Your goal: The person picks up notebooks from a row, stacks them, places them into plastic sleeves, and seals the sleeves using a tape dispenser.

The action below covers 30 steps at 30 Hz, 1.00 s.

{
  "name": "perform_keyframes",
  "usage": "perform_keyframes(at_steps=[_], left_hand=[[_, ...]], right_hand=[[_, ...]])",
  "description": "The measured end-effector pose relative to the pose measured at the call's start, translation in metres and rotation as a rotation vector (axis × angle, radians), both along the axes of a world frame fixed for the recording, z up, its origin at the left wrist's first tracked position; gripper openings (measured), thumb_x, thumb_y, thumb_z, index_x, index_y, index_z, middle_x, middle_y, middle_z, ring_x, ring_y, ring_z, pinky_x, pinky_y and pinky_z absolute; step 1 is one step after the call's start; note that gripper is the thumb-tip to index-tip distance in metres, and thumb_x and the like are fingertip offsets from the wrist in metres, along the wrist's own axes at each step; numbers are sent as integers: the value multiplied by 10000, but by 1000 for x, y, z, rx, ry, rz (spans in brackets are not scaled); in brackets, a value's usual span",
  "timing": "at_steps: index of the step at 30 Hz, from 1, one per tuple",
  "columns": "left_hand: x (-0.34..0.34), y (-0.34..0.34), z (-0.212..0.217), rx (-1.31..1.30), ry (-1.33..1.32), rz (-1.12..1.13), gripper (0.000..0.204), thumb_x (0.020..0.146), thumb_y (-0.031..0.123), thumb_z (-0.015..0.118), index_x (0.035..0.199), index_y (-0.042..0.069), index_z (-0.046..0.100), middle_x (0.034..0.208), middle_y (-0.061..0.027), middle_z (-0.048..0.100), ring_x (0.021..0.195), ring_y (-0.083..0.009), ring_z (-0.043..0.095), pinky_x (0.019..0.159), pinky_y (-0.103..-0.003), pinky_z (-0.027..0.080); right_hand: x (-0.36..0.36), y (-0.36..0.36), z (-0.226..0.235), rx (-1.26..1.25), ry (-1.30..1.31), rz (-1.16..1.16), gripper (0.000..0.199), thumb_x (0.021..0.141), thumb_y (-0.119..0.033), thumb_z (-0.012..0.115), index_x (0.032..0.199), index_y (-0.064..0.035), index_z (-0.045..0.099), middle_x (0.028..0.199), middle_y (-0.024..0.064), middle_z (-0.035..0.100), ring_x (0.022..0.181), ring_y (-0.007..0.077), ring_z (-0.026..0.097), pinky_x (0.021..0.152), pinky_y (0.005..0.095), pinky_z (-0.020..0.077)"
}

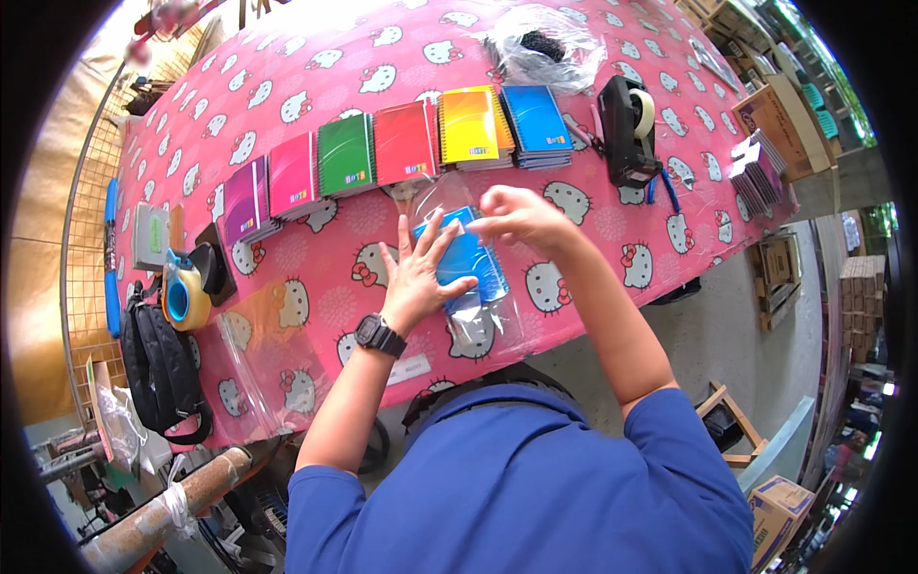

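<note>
A blue notebook (pixel 481 271) lies at a tilt near the table's front edge, in a clear plastic bag (pixel 467 327) that reaches past its lower end. My left hand (pixel 419 271) is spread flat on the notebook's left part, fingers apart. Over the notebook's upper right corner hovers my right hand (pixel 524 220), its fingers curled into a pinch; whatever they hold, if anything, is too small to make out. Beyond my hands stand stacks of spiral notebooks in a row: purple (pixel 247 199), pink (pixel 293 173), green (pixel 344 155), red (pixel 405 142), yellow (pixel 468 124) and blue (pixel 536 121).
A black tape dispenser (pixel 623 134) stands right of the stacks, near blue-handled pliers (pixel 663 189). Rolls of tape (pixel 184 298) and a black bag (pixel 158 359) are at the left. Clear plastic bags (pixel 268 359) lie at front left; packed bundles (pixel 762 177) sit far right.
</note>
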<state>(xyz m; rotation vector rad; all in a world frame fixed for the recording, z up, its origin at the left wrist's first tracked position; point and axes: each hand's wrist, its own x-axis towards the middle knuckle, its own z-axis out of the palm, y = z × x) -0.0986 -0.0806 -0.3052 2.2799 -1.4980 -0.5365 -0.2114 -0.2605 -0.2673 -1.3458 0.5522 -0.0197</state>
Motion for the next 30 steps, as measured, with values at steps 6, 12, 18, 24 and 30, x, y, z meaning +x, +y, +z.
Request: perform_keyframes(at_steps=[6,12,18,24,30], left_hand=[[1,1,-5,7,43,36,940,617,554,731,1409,259,318,1516,33,153,1397,-332,-52,1016,-694,10],[-23,38,-44,-712,518,447,669,833,121,570,1409,6,249,1437,-196,292,1341,-311,268,1086,-396,249],[-39,63,15,-419,863,341,694,747,-81,505,1395,23,279,1199,-149,505,1118,-233,522,943,-343,435],[-8,11,18,-628,778,65,769,628,14,793,1238,40,325,1132,-118,514,1027,-196,548,871,-326,470],[-14,16,24,-659,857,15,785,631,10,794,1255,66,321,1196,-96,481,1113,-192,502,948,-333,437]], right_hand=[[16,30,18,-1267,622,396,659,615,-565,737,967,-21,616,926,156,663,917,274,642,779,388,511],[-62,5,-39,-555,175,113,404,770,-136,702,1108,-3,524,925,143,652,880,188,630,728,314,509],[-75,42,-5,-406,-203,51,580,777,64,547,1323,-72,406,1158,62,524,1021,159,514,885,300,434],[-40,42,-12,-316,-317,-21,734,620,-102,808,1256,-47,445,1198,82,529,1129,174,481,977,330,380],[-48,41,-11,-355,-290,10,793,638,-108,798,1315,-37,391,1240,120,516,1177,208,463,1016,347,343]])
